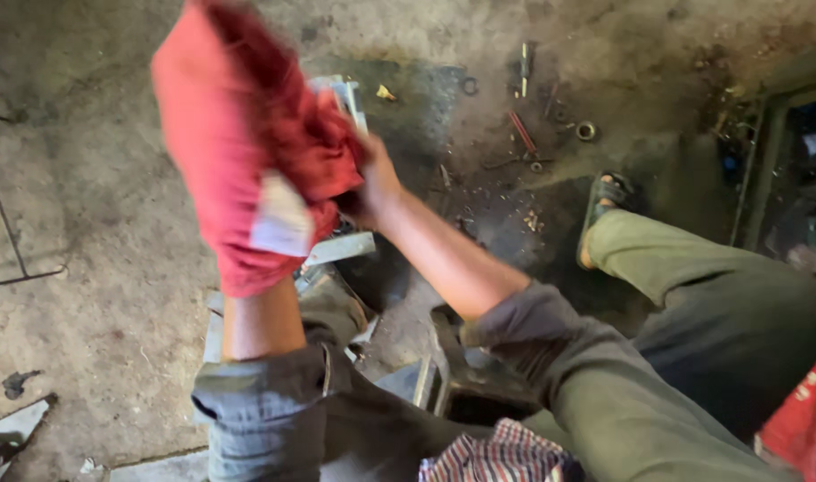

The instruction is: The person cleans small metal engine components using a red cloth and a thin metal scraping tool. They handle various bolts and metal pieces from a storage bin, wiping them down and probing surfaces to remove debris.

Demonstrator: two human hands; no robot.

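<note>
My left hand (238,178) is buried inside the red cloth (220,116), so its grip cannot be told. My right hand (372,183) clutches the cloth's right side, raised above a metal part (341,248) on the concrete floor (86,178).

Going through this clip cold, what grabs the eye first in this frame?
The big red cloth dominates the upper left, wrapped over the left hand, with the right hand gripping its edge at centre. Behind them a pale metal part shows only in bits. On the dirty concrete floor at upper right lie small tools and metal rings, near a sandalled foot.
</note>
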